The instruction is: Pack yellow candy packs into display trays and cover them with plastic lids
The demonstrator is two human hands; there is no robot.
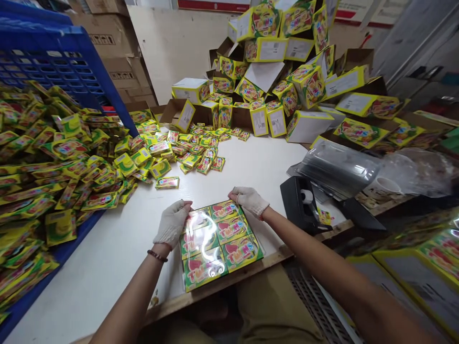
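In front of me, at the table's near edge, lies a block of several small yellow-green packs [234,229] with red fruit pictures, set in rows. Clear shiny plastic covers it and throws back bright glare. My left hand [172,222], in a white fingerless-tip glove, pinches the block's far left corner. At the far right corner, the gloved fingers of my right hand [250,199] are also closed on the edge. How much of each grip is on the plastic alone, I cannot tell.
Loose small packs [158,148] spill from a blue crate [89,71] on the left. Open printed cartons [308,126] are heaped at the back. To the right stand a black tape dispenser [297,203] and a stack of clear plastic sheets [340,165]. More cartons [419,272] sit lower right.
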